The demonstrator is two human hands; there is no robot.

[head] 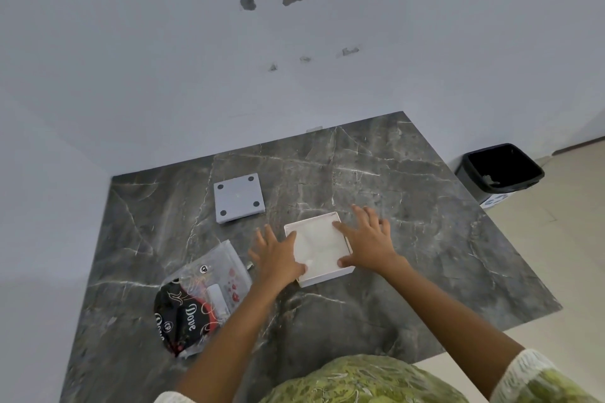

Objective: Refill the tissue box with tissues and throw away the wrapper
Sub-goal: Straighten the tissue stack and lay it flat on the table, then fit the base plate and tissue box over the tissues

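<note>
A white square tissue box (327, 275) lies open on the dark marble table, with white tissues (317, 245) filling it. My left hand (278, 255) rests flat on its left edge, thumb on the tissues. My right hand (366, 239) lies flat on its right edge, fingers spread, thumb at the front corner. Neither hand grips anything. The box's grey lid (239, 197) lies underside up, four dark pads showing, behind and to the left. The clear and black-red plastic wrapper (199, 298) lies crumpled at the front left.
The marble table (425, 239) stands against a pale wall at the back and left. A black waste bin (501, 170) sits on the light floor beyond the table's right edge. My green patterned clothing fills the bottom of the view.
</note>
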